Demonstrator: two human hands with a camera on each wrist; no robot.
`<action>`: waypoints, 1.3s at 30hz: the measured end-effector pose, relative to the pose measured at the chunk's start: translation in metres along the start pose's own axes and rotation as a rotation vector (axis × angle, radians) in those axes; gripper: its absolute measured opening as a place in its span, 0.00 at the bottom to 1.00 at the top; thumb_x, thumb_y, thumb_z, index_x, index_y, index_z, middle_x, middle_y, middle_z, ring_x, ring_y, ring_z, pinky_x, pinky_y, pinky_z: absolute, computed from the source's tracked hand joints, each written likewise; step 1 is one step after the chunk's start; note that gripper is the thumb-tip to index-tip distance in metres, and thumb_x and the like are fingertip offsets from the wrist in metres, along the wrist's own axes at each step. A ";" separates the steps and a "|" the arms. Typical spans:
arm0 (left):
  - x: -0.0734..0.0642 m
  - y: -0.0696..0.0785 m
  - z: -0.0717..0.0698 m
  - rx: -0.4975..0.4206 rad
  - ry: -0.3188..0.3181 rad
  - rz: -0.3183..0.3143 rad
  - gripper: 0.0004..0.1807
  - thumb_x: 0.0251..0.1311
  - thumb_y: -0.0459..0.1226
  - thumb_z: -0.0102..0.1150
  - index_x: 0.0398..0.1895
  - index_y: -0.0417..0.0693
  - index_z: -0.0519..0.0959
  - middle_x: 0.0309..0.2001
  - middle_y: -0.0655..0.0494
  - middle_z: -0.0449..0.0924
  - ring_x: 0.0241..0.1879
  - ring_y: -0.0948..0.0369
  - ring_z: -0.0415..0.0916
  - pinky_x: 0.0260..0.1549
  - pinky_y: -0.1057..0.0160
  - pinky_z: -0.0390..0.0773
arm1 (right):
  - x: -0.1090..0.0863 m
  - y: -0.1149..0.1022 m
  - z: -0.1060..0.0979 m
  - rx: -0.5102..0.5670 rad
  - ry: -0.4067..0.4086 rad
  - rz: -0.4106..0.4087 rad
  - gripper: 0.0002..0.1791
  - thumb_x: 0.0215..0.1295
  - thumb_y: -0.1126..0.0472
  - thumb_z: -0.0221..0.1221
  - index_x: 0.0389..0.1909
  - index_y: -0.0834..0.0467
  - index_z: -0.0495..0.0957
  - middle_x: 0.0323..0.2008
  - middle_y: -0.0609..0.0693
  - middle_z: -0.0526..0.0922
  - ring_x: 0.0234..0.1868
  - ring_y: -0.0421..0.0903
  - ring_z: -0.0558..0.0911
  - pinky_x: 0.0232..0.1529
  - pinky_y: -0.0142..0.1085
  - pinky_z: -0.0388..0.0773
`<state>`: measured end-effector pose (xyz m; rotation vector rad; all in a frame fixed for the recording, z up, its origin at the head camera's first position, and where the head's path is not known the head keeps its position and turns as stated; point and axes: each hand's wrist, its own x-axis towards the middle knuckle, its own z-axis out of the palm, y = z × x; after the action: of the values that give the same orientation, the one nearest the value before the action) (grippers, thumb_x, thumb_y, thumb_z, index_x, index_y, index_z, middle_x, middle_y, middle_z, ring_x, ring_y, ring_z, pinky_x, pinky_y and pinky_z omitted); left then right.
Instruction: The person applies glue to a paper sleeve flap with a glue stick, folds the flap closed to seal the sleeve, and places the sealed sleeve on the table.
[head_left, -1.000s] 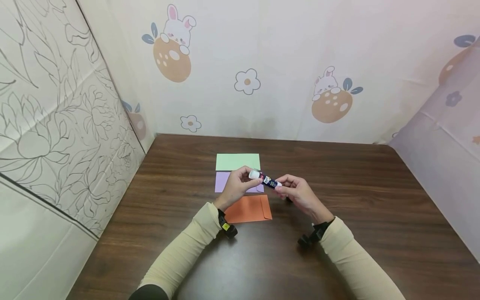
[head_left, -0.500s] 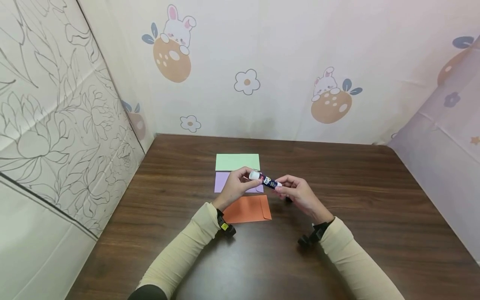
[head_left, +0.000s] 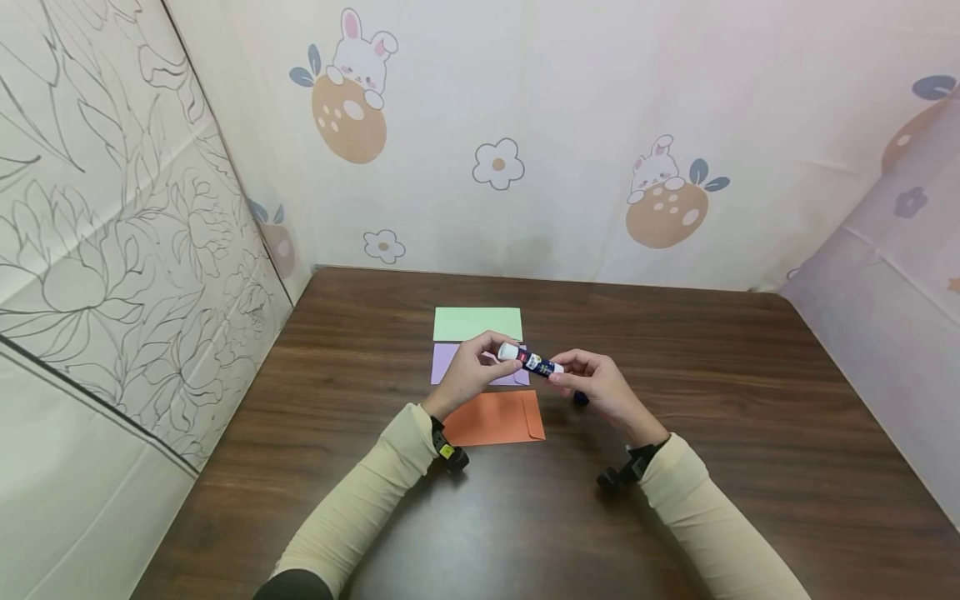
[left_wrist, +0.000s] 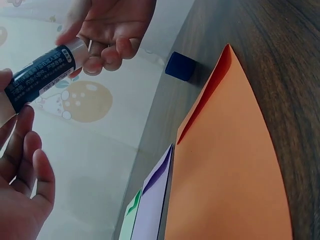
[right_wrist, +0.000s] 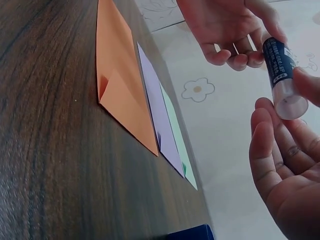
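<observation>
Both hands hold a dark blue glue stick (head_left: 534, 362) with whitish ends, tilted in the air above the envelopes. My left hand (head_left: 468, 373) pinches it near its white end between thumb and fingers. At the opposite end, thumb and fingertips of my right hand (head_left: 600, 385) grip the translucent whitish part, seen closely in the right wrist view (right_wrist: 290, 102). A dark blue cap (left_wrist: 180, 66) lies on the table below the right hand. Nearest under the left wrist is an orange envelope (head_left: 495, 418), its flap at the right end.
Behind the orange envelope lie a purple envelope (head_left: 444, 363), partly hidden by the left hand, and a green envelope (head_left: 477, 323). All rest on a dark wooden table (head_left: 720, 467). Patterned sheets (head_left: 562, 100) stand along the table's back and sides.
Both hands keep the glue stick in nearly the same place. The head view has shifted slightly, and a little more of the blue cap shows beneath the right hand.
</observation>
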<state>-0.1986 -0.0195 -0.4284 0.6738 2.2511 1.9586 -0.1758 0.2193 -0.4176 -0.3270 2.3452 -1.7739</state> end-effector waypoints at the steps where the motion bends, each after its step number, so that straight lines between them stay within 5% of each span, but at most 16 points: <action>1: 0.000 0.000 0.000 0.006 -0.004 0.002 0.15 0.58 0.34 0.66 0.48 0.41 0.79 0.42 0.44 0.81 0.37 0.64 0.73 0.38 0.69 0.74 | 0.000 0.000 0.000 -0.011 0.000 0.005 0.15 0.63 0.62 0.64 0.46 0.68 0.78 0.29 0.48 0.82 0.29 0.50 0.80 0.34 0.39 0.80; 17: -0.001 -0.002 -0.001 0.050 0.002 -0.020 0.14 0.57 0.34 0.67 0.46 0.40 0.79 0.38 0.45 0.80 0.34 0.63 0.70 0.38 0.66 0.74 | 0.000 -0.002 0.001 -0.145 0.064 -0.042 0.18 0.64 0.57 0.64 0.51 0.61 0.79 0.38 0.54 0.79 0.33 0.57 0.78 0.33 0.38 0.81; 21: -0.003 0.004 -0.001 0.056 0.006 -0.040 0.15 0.57 0.34 0.66 0.47 0.37 0.79 0.40 0.42 0.80 0.34 0.63 0.70 0.38 0.65 0.74 | 0.001 -0.003 0.001 -0.158 0.079 -0.059 0.19 0.64 0.57 0.64 0.53 0.60 0.79 0.39 0.58 0.79 0.31 0.49 0.78 0.33 0.37 0.81; 39: 0.005 0.003 0.001 0.073 -0.025 -0.074 0.15 0.57 0.39 0.67 0.46 0.43 0.80 0.31 0.52 0.74 0.33 0.61 0.70 0.28 0.69 0.71 | 0.008 -0.016 0.001 -0.358 0.011 -0.185 0.19 0.62 0.59 0.65 0.54 0.58 0.81 0.47 0.56 0.83 0.40 0.46 0.76 0.41 0.31 0.78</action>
<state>-0.2017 -0.0167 -0.4243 0.6100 2.3084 1.8326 -0.1825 0.2116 -0.4022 -0.6038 2.7143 -1.4155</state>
